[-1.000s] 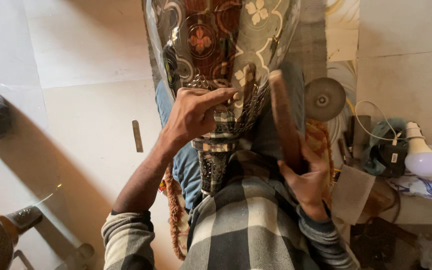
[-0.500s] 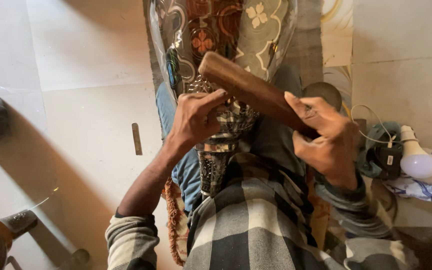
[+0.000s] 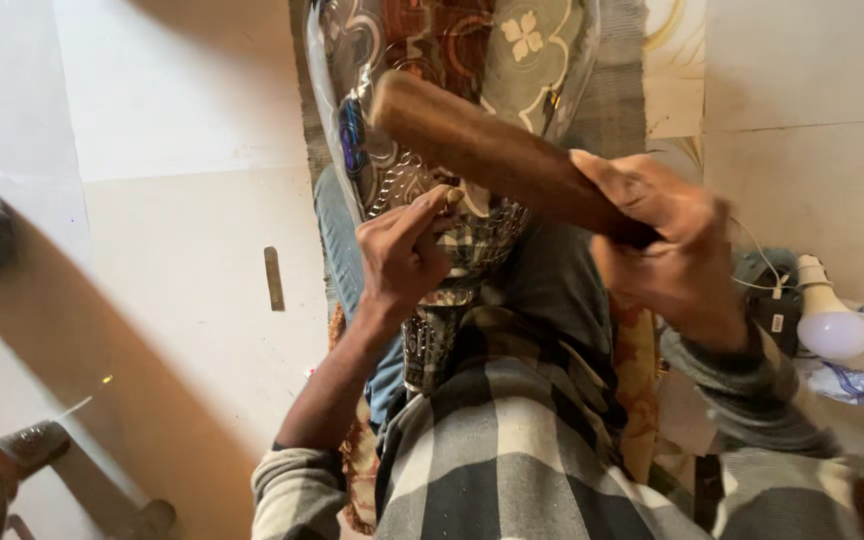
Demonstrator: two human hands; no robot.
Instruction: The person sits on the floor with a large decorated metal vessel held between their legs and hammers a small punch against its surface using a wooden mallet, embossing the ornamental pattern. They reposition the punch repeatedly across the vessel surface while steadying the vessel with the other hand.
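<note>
Over the pale floor (image 3: 172, 250), your right hand (image 3: 667, 245) clenched the wooden mallet (image 3: 497, 155) at frame centre; your left hand (image 3: 402, 250) pinched a small punch (image 3: 449, 197) against the metal vase (image 3: 432, 90), mid-embossing; next called for a square strike.

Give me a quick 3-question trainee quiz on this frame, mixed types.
1. True or false: the right hand grips a wooden mallet.
2. What does the left hand pinch against the metal vase? A) small punch B) light bulb C) cloth
3. Which side of the person does the white light bulb lie on?

Key: 1 true; 2 A, the small punch; 3 the person's right.
</note>
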